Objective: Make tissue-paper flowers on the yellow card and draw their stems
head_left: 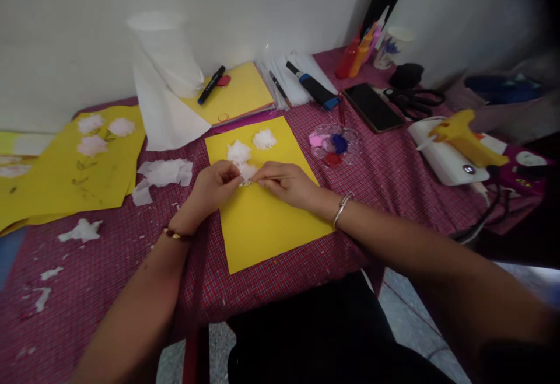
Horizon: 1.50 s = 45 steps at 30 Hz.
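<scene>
A yellow sheet of paper [266,226] lies in front of me with three white tissue-paper flowers on it. One flower [265,139] sits at the upper right, another [238,151] to its left. Both my hands are at the lowest flower [245,173]. The fingers of my left hand [219,182] are pinched together at its left edge; whether they grip the tissue is hard to see. In my right hand [284,184] is a thin wooden stick [282,177], its tip end hidden by my fingers near the flower's right side.
Torn tissue [166,172] and scraps [82,230] lie left, near yellow sheets bearing pink flowers [93,145]. A tissue roll [168,51] stands behind. To the right are a paint palette [336,143], a phone [374,107], scissors [413,101] and a yellow glue gun [470,139] on a white box.
</scene>
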Tool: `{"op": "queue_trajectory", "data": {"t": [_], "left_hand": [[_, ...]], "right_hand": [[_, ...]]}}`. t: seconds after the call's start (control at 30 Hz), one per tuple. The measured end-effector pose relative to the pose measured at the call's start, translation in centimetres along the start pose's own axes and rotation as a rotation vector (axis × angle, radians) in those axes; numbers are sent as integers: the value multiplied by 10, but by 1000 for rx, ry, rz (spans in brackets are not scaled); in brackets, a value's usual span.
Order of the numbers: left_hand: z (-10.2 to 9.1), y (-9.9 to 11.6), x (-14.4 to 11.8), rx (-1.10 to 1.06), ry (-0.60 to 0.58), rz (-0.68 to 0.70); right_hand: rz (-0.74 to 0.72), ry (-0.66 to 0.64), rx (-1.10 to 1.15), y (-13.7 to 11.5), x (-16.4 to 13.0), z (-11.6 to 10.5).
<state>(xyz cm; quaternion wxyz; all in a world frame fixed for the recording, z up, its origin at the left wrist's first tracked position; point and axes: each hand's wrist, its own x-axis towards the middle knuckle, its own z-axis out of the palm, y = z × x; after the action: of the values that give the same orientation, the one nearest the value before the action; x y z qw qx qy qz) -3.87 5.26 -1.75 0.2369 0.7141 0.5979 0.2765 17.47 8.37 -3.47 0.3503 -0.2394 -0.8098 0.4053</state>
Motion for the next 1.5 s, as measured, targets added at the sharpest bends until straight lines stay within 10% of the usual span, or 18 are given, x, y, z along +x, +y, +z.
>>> {"op": "queue_trajectory", "data": {"t": [0.3, 0.7, 0.9, 1.27, 1.5], "left_hand": [[6, 2, 1, 23, 40, 25], [-95, -31, -89, 392, 422, -314], [-80, -47, -86, 508, 499, -523], [-110, -24, -95, 77, 451, -642], [-46, 32, -48, -755, 258, -521]], "right_hand": [[447, 412, 546, -3, 8, -16], [462, 214, 495, -5, 7, -11], [455, 231, 485, -3, 6, -10], [443, 230, 508, -4, 8, -11], [351, 274, 563, -18, 7, -14]]}}
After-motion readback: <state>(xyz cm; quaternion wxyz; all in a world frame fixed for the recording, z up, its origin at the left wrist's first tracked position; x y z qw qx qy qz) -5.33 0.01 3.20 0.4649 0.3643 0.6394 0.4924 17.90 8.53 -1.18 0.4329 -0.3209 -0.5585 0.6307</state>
